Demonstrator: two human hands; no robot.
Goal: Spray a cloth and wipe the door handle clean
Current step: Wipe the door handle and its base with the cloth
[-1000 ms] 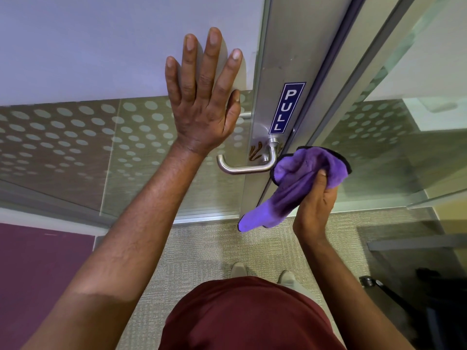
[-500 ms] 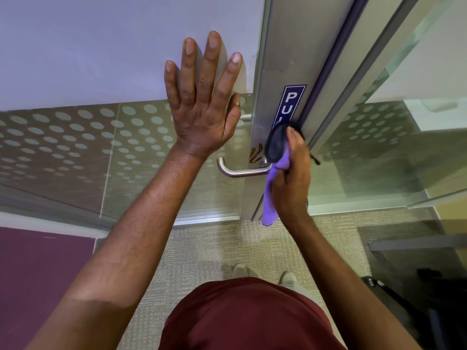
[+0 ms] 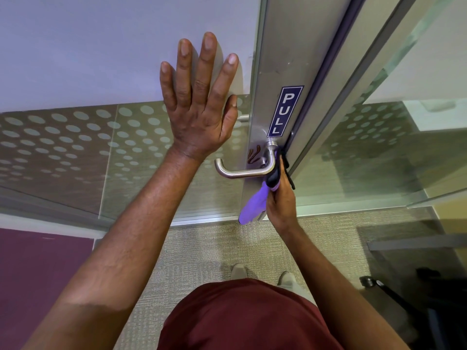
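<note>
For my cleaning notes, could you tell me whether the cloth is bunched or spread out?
Bunched: the purple cloth is gathered in the right hand, one end hanging loose.

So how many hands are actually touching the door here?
2. The left hand lies flat on the door panel; the right hand presses a purple cloth against the door handle.

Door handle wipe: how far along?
Done: the purple cloth is in the right hand; no spray bottle shows. In hand: the cloth is pressed against the door handle at its bend, while the left hand lies flat on the door glass. Left: the lever's long bar is bare, and brown smears mark the plate beside it.
</note>
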